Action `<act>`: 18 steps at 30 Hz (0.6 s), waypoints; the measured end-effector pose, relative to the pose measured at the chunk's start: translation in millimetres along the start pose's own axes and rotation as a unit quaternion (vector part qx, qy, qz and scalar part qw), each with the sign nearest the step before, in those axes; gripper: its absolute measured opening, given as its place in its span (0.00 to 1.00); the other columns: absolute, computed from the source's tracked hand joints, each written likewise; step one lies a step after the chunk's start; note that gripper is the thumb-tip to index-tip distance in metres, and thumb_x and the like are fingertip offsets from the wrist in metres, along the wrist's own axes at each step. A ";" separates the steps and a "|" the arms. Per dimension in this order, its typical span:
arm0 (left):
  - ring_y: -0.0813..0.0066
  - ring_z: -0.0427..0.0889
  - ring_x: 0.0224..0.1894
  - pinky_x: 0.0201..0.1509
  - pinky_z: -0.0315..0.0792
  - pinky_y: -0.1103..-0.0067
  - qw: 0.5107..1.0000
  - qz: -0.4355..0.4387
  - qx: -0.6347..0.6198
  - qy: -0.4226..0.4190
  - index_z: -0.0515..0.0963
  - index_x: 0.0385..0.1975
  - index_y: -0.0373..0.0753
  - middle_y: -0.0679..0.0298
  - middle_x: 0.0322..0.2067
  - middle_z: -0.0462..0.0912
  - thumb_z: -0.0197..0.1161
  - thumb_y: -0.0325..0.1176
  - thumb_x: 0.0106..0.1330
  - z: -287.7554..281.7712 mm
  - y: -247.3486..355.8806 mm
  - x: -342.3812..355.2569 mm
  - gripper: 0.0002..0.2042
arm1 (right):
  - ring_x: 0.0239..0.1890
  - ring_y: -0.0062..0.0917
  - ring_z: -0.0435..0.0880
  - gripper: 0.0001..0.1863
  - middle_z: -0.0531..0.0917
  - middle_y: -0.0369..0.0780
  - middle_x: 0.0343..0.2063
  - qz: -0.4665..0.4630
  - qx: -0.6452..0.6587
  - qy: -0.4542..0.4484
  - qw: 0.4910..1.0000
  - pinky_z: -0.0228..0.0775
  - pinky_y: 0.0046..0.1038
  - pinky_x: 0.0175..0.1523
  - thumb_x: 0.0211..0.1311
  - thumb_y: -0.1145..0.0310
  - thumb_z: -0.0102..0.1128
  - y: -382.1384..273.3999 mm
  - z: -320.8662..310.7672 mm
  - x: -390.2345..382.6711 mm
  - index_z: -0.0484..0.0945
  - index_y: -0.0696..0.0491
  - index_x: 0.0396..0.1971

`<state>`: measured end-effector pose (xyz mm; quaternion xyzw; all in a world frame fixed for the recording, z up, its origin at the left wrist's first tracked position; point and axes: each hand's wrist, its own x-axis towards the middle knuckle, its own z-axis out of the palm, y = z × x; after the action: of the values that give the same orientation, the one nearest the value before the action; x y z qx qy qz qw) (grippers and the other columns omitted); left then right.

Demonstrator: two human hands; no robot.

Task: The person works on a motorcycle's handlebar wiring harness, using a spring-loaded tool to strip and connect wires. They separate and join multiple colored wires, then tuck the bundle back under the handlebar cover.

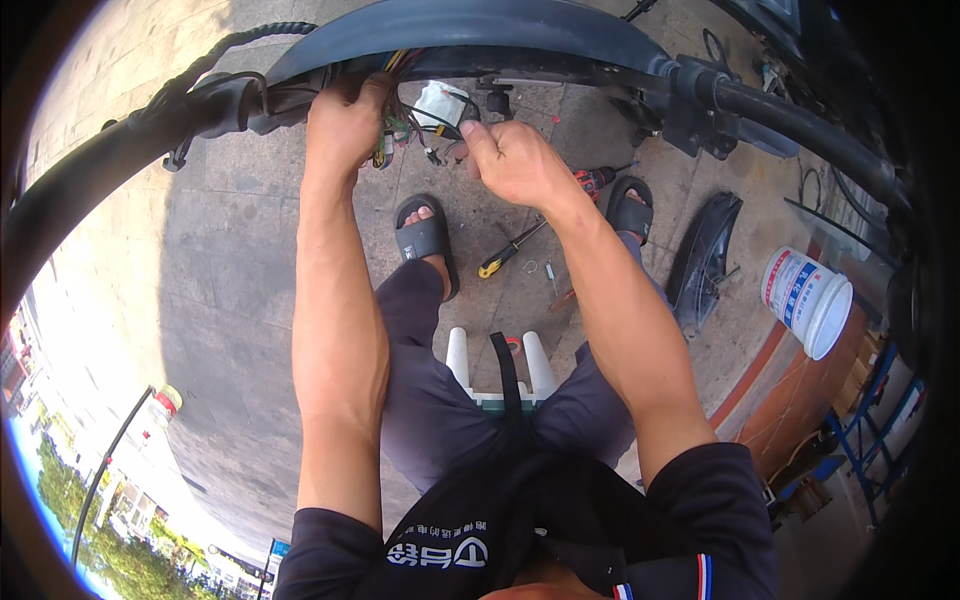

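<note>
A bundle of coloured wires (393, 112) hangs below the dark curved panel (460, 30) of what looks like a scooter front. My left hand (345, 128) is closed around the bundle close under the panel; its fingertips are partly hidden. To the right, my right hand (515, 162) pinches a thin black wire (428, 116) between thumb and fingers. Small connectors (433, 156) dangle between the two hands. Behind the wires is a white piece (438, 103), its kind unclear. The black handlebar (150, 135) runs across the top on both sides.
On the paving lie a yellow-handled screwdriver (492, 267), a red and black power drill (595, 180) and a black curved cover (708, 255). A white bucket (825, 310) stands at the right. Beneath me is a white and green stool (458, 358), near my sandalled feet.
</note>
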<state>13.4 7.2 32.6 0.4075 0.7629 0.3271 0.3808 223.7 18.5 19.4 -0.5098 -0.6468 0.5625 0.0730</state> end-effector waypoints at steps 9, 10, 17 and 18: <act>0.72 0.82 0.41 0.48 0.73 0.76 0.986 -0.082 -0.146 -0.021 0.81 0.47 0.26 0.59 0.42 0.86 0.61 0.34 0.66 -14.3 3.9 6.2 0.17 | 0.59 0.43 0.78 0.12 0.81 0.48 0.55 -0.198 -0.082 0.245 0.945 0.70 0.40 0.63 0.61 0.68 0.61 29.3 43.4 38.9 0.85 0.56 0.42; 0.72 0.82 0.42 0.49 0.74 0.76 0.984 -0.086 -0.155 -0.023 0.81 0.48 0.25 0.58 0.42 0.86 0.61 0.33 0.65 -15.3 3.5 7.2 0.17 | 0.61 0.44 0.76 0.12 0.79 0.48 0.58 -0.198 -0.089 0.240 0.946 0.69 0.40 0.64 0.62 0.70 0.60 32.7 50.2 46.3 0.85 0.56 0.43; 0.75 0.77 0.32 0.36 0.71 0.77 0.983 -0.018 -0.180 0.021 0.81 0.47 0.27 0.59 0.35 0.85 0.60 0.36 0.66 -7.4 -1.4 8.5 0.18 | 0.49 0.42 0.84 0.11 0.84 0.49 0.47 -0.150 0.064 0.231 0.959 0.76 0.37 0.57 0.66 0.70 0.59 40.2 78.2 94.6 0.85 0.56 0.44; 0.77 0.76 0.27 0.30 0.69 0.78 0.990 -0.042 -0.131 -0.012 0.81 0.47 0.28 0.61 0.31 0.83 0.58 0.35 0.68 -9.9 -1.0 8.8 0.16 | 0.47 0.40 0.84 0.11 0.85 0.48 0.45 -0.140 0.106 0.203 0.963 0.75 0.36 0.55 0.66 0.70 0.58 40.5 79.7 99.9 0.85 0.56 0.44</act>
<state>1.3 12.6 33.9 0.3261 0.7253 0.4025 0.4535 146.9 34.2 -89.4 -0.5069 -0.6199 0.4969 0.3345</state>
